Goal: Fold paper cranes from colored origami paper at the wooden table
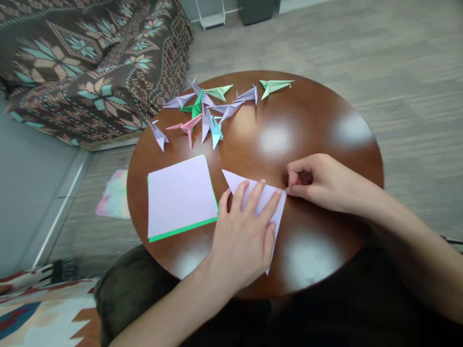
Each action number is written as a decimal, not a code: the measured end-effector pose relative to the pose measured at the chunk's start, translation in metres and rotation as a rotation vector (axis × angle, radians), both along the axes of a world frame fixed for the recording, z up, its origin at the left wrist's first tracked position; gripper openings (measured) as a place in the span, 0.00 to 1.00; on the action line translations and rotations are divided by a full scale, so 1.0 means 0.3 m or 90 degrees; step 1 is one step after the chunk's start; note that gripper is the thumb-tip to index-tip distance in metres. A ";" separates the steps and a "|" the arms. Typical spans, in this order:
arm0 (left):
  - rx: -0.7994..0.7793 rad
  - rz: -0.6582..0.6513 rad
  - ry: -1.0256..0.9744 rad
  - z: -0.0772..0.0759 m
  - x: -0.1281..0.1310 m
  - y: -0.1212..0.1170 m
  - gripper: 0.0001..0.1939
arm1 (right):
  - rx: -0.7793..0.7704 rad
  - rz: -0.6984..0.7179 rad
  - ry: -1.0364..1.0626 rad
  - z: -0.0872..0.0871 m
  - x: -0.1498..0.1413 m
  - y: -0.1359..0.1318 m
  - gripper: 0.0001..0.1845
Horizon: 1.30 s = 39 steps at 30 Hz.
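Folded sheet (278, 226): lilac paper folded into a long triangle, lying flat on the table, just right of the stack. One point aims toward the stack; another juts past the left hand toward the near rim.

Left hand (242, 231): open and flat, fingers spread, pressing down on the folded sheet with no pinch.

Right hand (318, 183): curled into a narrow pinch, fingertips at the sheet's right corner.

Handling: probably very light and thin, able to hold a crease but easily bent or torn. It may slip on the polished wood, so a flat palm on its body and a light pinch at a corner look like the safest holds.

Stack: a lilac square (181, 195) on a green sheet (181, 230), left of the left hand.

Models: origami figures (200, 113) in lilac, mint, green, pink and blue, clustered farther along the table.

Table: round, glossy brown wood (289, 120).

Around: a patterned blanket (72, 62), a pastel scrap (115, 195) and a rug (43, 313) on a gray floor (325, 58).
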<state>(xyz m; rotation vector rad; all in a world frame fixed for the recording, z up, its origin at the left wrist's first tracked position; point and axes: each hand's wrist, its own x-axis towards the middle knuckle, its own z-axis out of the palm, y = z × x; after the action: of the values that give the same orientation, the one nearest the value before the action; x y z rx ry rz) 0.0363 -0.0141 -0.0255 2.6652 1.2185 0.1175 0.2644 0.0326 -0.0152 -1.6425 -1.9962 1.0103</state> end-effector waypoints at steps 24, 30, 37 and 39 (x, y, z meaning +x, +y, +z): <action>0.041 0.009 0.013 -0.020 0.001 -0.004 0.36 | 0.142 0.031 0.037 -0.012 -0.092 -0.033 0.14; 0.064 0.003 0.034 -0.026 -0.002 -0.012 0.34 | 0.127 0.027 -0.033 -0.028 -0.106 -0.029 0.14; 0.075 -0.027 0.081 -0.020 -0.043 -0.028 0.36 | 0.112 0.027 -0.071 -0.024 -0.108 -0.033 0.14; 0.080 -0.020 0.094 -0.016 -0.067 -0.037 0.36 | 0.116 0.015 -0.076 -0.026 -0.110 -0.037 0.13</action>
<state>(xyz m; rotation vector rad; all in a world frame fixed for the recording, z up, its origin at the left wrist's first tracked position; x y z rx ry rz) 0.0161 -0.0252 -0.0303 2.8457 1.2493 -0.0093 0.2313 0.0216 -0.0231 -1.6188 -2.1191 0.7291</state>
